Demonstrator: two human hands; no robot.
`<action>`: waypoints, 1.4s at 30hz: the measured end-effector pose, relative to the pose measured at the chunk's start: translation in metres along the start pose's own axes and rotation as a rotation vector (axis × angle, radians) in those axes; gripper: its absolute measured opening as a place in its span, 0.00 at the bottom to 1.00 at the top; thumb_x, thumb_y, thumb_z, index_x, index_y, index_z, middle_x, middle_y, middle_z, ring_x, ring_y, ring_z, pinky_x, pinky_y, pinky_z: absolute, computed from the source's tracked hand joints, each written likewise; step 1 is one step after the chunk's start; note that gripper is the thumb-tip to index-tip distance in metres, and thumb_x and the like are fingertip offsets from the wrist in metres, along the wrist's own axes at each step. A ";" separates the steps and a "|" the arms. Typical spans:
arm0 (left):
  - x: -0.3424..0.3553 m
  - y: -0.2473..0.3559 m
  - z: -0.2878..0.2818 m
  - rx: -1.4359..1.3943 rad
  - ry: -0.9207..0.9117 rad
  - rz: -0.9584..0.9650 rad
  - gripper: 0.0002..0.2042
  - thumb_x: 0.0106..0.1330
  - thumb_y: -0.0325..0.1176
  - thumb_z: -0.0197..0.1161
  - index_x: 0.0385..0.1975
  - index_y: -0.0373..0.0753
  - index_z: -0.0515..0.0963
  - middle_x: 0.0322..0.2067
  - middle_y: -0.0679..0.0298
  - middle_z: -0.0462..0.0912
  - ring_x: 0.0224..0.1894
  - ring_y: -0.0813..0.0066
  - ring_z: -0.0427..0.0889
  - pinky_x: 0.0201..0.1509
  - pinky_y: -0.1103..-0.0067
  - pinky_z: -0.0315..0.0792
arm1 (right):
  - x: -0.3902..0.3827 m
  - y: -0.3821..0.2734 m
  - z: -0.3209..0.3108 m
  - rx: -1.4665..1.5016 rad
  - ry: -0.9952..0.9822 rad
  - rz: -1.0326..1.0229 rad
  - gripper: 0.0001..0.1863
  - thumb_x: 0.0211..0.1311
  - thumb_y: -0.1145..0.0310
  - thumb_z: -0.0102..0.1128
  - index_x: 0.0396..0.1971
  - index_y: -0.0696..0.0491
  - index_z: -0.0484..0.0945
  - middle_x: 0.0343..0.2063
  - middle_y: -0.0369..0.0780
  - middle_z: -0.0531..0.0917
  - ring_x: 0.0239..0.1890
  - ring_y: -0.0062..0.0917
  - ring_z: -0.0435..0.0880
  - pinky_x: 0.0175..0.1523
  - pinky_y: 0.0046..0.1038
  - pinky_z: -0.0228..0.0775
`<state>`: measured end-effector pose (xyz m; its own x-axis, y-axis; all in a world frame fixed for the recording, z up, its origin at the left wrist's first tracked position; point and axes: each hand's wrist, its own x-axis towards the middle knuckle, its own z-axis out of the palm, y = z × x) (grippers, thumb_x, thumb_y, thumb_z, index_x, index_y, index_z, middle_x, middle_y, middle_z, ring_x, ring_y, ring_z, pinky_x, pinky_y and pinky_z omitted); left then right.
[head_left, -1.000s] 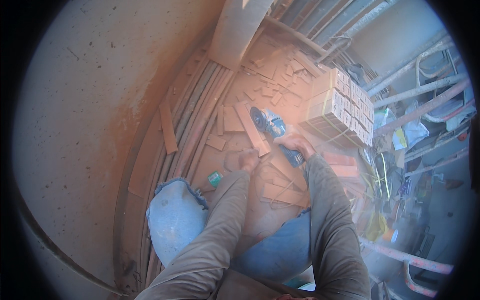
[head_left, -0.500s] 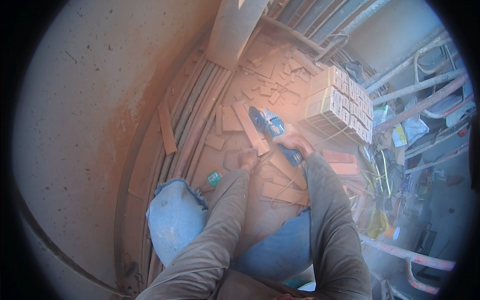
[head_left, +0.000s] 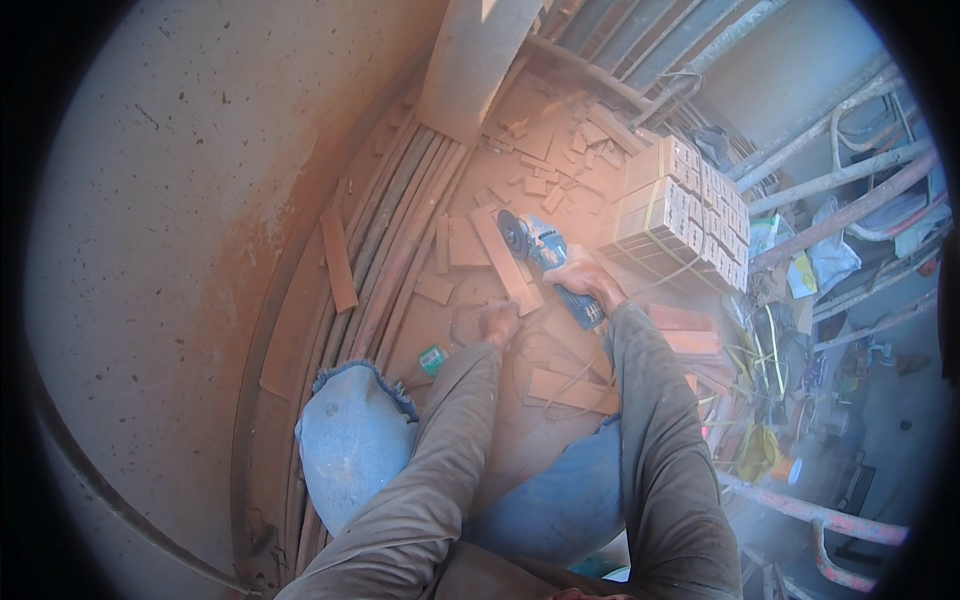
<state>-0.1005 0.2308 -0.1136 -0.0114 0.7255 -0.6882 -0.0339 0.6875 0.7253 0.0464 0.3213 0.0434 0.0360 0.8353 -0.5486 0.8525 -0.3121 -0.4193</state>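
My right hand (head_left: 588,277) is wrapped around the body of a blue angle grinder (head_left: 546,246). The grinder's dark round disc (head_left: 513,234) is at the far end of the tool, beside the long edge of a narrow orange-brown tile strip (head_left: 503,258). At the strip's near end, my left hand (head_left: 498,324) is closed on it; some of the fingers are hard to make out. Beneath and left of the strip lies a squarish tile piece (head_left: 467,243). A small green and white box (head_left: 432,360) sits near my left knee.
Strapped stacks of tiles (head_left: 668,212) stand to the far right. Offcuts (head_left: 545,180) litter the dusty floor ahead. Long pipes (head_left: 385,235) run along the wall at left. More tile strips (head_left: 572,390) and a cable lie between my arms. Metal frames (head_left: 840,190) crowd the right side.
The whole view has shifted very slightly. Both hands, the grinder and the tile strip keep nearly the same places relative to each other.
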 end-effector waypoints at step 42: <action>-0.002 0.002 0.001 -0.029 0.043 0.003 0.15 0.71 0.41 0.61 0.30 0.33 0.80 0.26 0.61 0.84 0.24 0.75 0.82 0.30 0.74 0.75 | -0.039 0.003 -0.001 0.003 0.026 -0.010 0.30 0.44 0.57 0.71 0.45 0.64 0.81 0.38 0.52 0.86 0.42 0.40 0.85 0.48 0.36 0.75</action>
<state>-0.0990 0.2305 -0.1111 -0.0546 0.7252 -0.6863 -0.0627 0.6835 0.7272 0.0475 0.2878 0.0645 0.0407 0.8501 -0.5251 0.8515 -0.3044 -0.4268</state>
